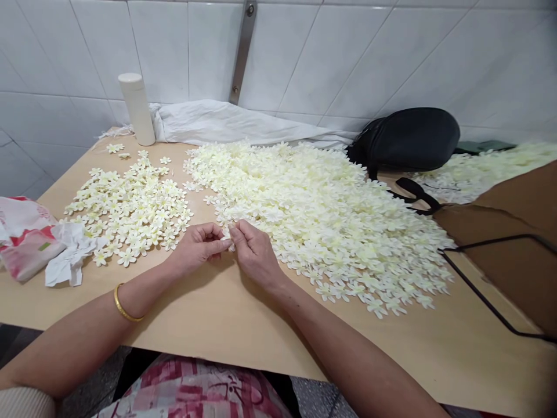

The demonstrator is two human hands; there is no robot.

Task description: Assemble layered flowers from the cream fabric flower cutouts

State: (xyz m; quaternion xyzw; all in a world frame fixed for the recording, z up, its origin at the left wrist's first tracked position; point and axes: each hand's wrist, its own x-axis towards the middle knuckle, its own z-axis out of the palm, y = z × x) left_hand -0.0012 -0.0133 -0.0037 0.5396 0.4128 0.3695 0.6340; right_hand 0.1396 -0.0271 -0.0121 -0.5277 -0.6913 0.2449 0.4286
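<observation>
1. Materials: from my remote seat I see a beige, smooth worktop [195,325] carrying a dense heap of pale flowers [304,203], with thin, rounded petals, white to yellowish. Smaller, looser flower pile [130,203] at left, yellowish centres.
2. Hands: left hand [198,248] and right hand [256,252] meet at the near edge of the heap. Fingers on both sides are pinched on a small pale flower piece [227,233], held between the fingertips.
3. Left wrist: smooth gold-coloured bangle [123,304]. Ribbed cuff [26,402] further up that arm.
4. Back: cylindrical off-white bottle [139,113], wrinkled white cloth [209,122], rounded glossy black bag [418,139], all in front of glossy tiles [348,58].
5. Left: crumpled white paper [72,255] against a soft red-and-white packet [30,238].
6. Hidden: most of the flower piece sits behind the fingers; I can't make out its full shape. The packet and brown cardboard [513,232] are cut off by the frame. Black looped item [415,186] beside the bag: partly covered, can't confirm what.
7. Writing: marks on the packet are too small for me to read.
</observation>
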